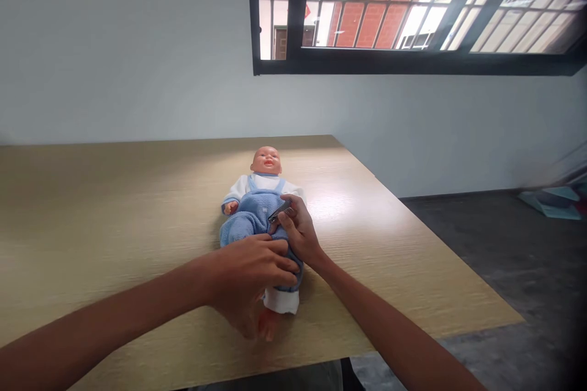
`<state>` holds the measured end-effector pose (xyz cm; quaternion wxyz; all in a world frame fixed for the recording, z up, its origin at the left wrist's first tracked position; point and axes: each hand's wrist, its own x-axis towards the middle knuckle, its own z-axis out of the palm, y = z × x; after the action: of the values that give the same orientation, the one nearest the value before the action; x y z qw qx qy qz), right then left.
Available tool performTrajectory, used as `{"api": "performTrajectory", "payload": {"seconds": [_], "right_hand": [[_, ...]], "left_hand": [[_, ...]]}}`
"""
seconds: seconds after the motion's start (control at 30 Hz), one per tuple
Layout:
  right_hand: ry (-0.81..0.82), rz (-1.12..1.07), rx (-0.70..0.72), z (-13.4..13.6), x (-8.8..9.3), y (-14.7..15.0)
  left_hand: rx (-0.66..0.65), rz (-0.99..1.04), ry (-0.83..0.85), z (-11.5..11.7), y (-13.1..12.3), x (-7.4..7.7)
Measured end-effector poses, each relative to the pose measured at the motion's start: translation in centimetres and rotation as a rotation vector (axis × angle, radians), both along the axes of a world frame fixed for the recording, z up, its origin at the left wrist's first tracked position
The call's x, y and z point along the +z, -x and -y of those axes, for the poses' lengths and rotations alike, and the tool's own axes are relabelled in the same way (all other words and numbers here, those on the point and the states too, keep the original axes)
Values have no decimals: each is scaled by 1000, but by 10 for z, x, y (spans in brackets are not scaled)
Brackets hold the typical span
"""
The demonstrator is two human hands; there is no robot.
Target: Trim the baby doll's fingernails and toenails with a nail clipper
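Note:
A baby doll (266,162) in blue overalls and a white top lies on its back on the wooden table (137,195), head toward the wall. My right hand (296,229) is closed on a small metal nail clipper (279,212) above the doll's belly, near its arm on the right side. Lower down, my left hand (252,272) lies over the doll's legs, its fingers curled against the blue trouser leg. One bare doll foot (267,324) shows below a white cuff, beside my left hand; the other foot is hidden.
The table's right edge runs diagonally beside my right forearm, with dark floor (440,238) beyond it. Behind the table stands a grey wall (137,43) with a barred window (367,58). A pale blue object (553,201) lies on the floor at the far right.

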<state>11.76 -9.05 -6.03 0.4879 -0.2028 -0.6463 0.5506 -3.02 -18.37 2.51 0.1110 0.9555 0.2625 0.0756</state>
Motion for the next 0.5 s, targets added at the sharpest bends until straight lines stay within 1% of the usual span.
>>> {"api": "performTrajectory", "payload": {"seconds": [0.1,0.2,0.37,0.43,0.5], "right_hand": [[36,-21,-10,-6,2,-2],[82,-55,-22,-15,5,-5],[102,-106,-92,-25,10,-14],[85,-107,-104,-24,11,-17],[58,-102,-106,-20,12,-17]], "left_hand": [[20,97,53,-7,6,-3],[74,158,76,-9,14,-4],[148,130,106,-11,16,-6],[173,127,91,-10,20,-10],[197,190,6,-7,27,-18]]}}
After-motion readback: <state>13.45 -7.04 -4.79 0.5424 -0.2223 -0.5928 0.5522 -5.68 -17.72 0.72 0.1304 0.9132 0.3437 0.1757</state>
